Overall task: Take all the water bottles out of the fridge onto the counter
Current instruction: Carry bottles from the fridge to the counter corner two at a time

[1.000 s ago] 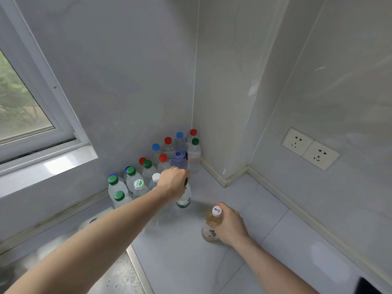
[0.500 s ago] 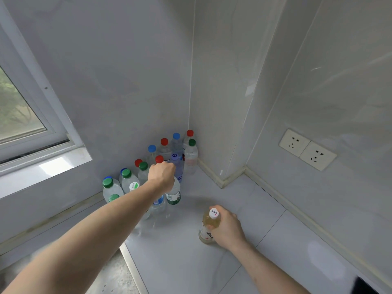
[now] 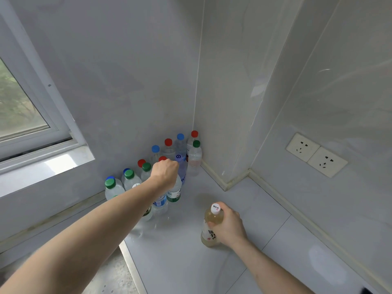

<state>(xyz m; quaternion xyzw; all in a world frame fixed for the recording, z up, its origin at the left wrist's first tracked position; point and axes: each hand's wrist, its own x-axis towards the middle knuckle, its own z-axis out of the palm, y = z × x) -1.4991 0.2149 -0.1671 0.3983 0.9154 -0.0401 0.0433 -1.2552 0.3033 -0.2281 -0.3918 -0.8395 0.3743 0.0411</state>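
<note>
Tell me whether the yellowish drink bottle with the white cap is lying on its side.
No, the yellowish drink bottle stands upright on the counter, gripped by the right hand.

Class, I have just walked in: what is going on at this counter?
A person is setting bottles down on a pale counter in a wall corner. The left hand grips the top of a clear green-labelled water bottle at the edge of a cluster of upright bottles with red, blue and green caps. The right hand holds a white-capped bottle of yellowish drink standing apart.
</note>
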